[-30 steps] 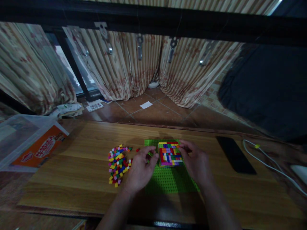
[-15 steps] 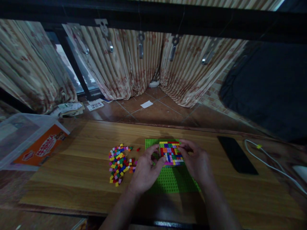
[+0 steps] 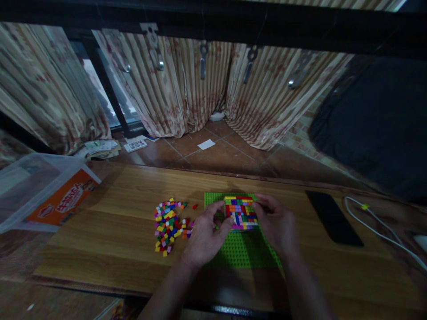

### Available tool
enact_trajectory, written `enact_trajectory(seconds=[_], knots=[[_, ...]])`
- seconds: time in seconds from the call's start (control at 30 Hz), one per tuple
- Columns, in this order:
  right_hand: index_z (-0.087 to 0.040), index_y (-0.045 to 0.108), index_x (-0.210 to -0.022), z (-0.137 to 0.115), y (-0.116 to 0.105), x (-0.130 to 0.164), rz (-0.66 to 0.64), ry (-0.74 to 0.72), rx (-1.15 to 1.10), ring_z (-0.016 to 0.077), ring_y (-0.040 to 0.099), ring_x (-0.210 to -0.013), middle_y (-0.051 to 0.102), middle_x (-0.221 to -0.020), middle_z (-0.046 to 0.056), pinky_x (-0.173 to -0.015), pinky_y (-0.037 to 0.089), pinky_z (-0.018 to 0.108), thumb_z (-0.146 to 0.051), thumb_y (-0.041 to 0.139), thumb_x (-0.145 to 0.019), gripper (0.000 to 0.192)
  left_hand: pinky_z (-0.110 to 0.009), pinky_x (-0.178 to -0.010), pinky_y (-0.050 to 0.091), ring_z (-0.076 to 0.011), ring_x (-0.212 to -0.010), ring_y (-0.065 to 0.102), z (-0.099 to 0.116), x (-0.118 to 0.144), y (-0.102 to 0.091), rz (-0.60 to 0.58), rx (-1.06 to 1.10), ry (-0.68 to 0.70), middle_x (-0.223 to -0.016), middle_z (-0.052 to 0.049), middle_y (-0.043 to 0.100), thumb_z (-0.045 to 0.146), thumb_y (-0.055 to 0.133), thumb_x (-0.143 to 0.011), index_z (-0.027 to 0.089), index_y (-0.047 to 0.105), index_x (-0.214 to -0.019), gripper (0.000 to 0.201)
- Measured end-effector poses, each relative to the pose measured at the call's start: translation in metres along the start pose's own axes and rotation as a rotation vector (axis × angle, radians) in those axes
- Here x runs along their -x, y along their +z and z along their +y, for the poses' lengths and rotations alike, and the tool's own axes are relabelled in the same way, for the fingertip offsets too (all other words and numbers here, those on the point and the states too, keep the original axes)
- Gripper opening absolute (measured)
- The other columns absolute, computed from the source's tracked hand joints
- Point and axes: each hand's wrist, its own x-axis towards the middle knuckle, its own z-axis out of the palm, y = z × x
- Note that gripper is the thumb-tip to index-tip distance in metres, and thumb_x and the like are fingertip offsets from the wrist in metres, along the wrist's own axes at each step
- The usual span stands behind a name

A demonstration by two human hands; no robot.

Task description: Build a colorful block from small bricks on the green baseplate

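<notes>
A square block of many-coloured small bricks (image 3: 241,212) stands on the far part of a green baseplate (image 3: 240,249) on the wooden table (image 3: 110,240). My left hand (image 3: 206,235) grips the block's left side with thumb and fingers. On the block's right side, my right hand (image 3: 275,224) has its fingers closed against the edge. A heap of several loose coloured bricks (image 3: 167,224) lies just left of my left hand, with a single red brick (image 3: 195,206) beside it.
A black phone (image 3: 333,218) lies flat at the right, and a white cable (image 3: 376,229) runs past it. A clear plastic bin with an orange package (image 3: 46,195) sits at the left edge. Beyond the table are tiled floor and striped curtains.
My left hand has closed in from beside the baseplate onto the block's left side. My right hand has stayed on the right side. The camera has shifted slightly.
</notes>
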Motion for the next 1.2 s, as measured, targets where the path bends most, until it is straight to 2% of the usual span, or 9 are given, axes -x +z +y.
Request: enact_trajectory(seconds=[0.23,0.4,0.53,0.93,1.2], knots=[[-0.015,0.072,-0.094,0.003,-0.002,-0.006,0.069,0.106,-0.039,0.0252,0.07,-0.079,0.075,-0.088,0.011,-0.07,0.053,0.036,-0.051,0.061,-0.08,0.04,-0.03,-0.069,0.051,-0.0147,-0.076,0.063,-0.003,0.001,0.002,-0.006,-0.006,-0.011,-0.109,-0.007,0.069,0.043,0.057,-0.087,0.019,0.054,-0.129,0.048],[-0.015,0.072,-0.093,0.003,0.002,-0.009,-0.013,0.207,-0.024,0.024,0.069,-0.075,0.075,-0.086,0.01,-0.065,0.053,0.033,-0.055,0.061,-0.077,0.044,-0.03,-0.069,0.05,-0.0147,-0.075,0.061,-0.001,0.002,0.001,0.014,-0.046,-0.005,-0.106,-0.007,0.069,0.043,0.057,-0.087,0.018,0.056,-0.128,0.047],[-0.017,0.073,-0.092,0.001,0.008,-0.008,-0.074,0.196,-0.045,0.0233,0.069,-0.075,0.076,-0.084,0.008,-0.066,0.053,0.034,-0.053,0.062,-0.077,0.041,-0.029,-0.07,0.05,-0.0147,-0.075,0.061,-0.001,0.002,0.001,0.026,-0.039,0.002,-0.107,-0.007,0.069,0.042,0.058,-0.086,0.019,0.057,-0.126,0.046],[-0.014,0.074,-0.087,-0.007,0.009,-0.01,-0.068,0.374,-0.245,0.0249,0.07,-0.073,0.076,-0.079,0.008,-0.064,0.054,0.035,-0.049,0.074,-0.06,0.044,-0.03,-0.072,0.053,-0.0152,-0.079,0.064,0.002,0.003,0.004,0.025,-0.051,0.012,-0.112,-0.008,0.068,0.038,0.058,-0.087,0.017,0.057,-0.126,0.044],[-0.016,0.074,-0.083,0.002,0.012,-0.012,-0.078,0.379,-0.302,0.0222,0.068,-0.066,0.075,-0.075,0.006,-0.06,0.054,0.033,-0.052,0.077,-0.058,0.044,-0.03,-0.077,0.054,-0.0166,-0.087,0.065,-0.001,0.001,0.003,0.019,-0.011,0.082,-0.111,-0.008,0.068,0.034,0.059,-0.087,0.018,0.059,-0.122,0.039]])
